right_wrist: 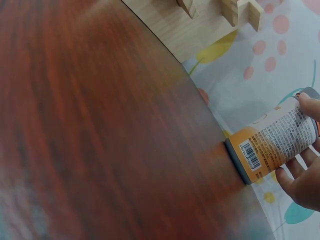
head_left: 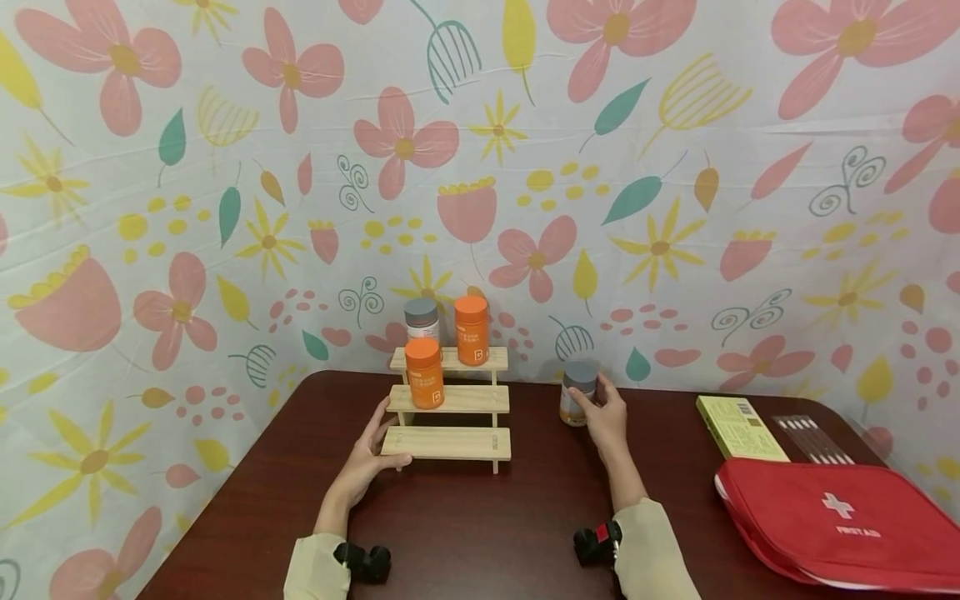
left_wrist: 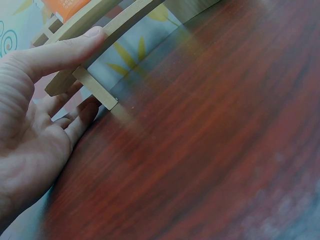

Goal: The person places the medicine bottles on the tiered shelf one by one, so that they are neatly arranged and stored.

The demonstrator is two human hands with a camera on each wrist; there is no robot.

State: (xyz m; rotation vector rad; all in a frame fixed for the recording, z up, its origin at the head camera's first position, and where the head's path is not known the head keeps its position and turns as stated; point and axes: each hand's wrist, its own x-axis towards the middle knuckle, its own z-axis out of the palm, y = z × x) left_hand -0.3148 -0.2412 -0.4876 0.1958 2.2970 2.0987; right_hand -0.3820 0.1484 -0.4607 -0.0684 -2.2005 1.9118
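A three-step wooden display rack (head_left: 446,443) stands on the table. My left hand (head_left: 360,468) grips its left end, thumb on the lowest step and fingers curled beneath it in the left wrist view. On the middle step stands an orange bottle (head_left: 425,377). The top step carries another orange bottle (head_left: 472,333) and a grey-capped bottle (head_left: 422,315), partly hidden behind the front one. Right of the rack, my right hand (head_left: 607,417) holds a grey-capped pill bottle (right_wrist: 275,140) upright between thumb and fingers. Its white and orange label with a barcode faces the right wrist camera.
A red first aid pouch (head_left: 847,517) lies at the right of the dark wooden table (head_left: 480,533). Behind it are a yellow-green box (head_left: 741,428) and a pack of cotton swabs (head_left: 812,439). A flower-printed curtain (head_left: 480,242) hangs right behind the table.
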